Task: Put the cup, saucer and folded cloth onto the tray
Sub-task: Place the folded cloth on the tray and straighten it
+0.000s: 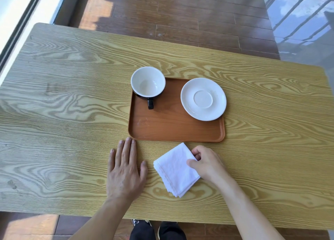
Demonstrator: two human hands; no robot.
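A brown tray (173,129) lies in the middle of the wooden table. The cup (148,82), black outside and white inside, stands in the tray's far left corner with its handle toward me. The white saucer (203,99) rests on the tray's far right part, its edge reaching over the rim. The folded white cloth (176,169) lies on the table just in front of the tray. My right hand (207,163) pinches the cloth's right corner between thumb and fingers. My left hand (125,171) lies flat on the table left of the cloth, fingertips near the tray's near left corner.
The light wooden table (63,95) spreads wide on both sides of the tray. Dark wood floor lies beyond its far edge, a window frame (21,22) runs along the left, and my shoes (144,223) show below the near edge.
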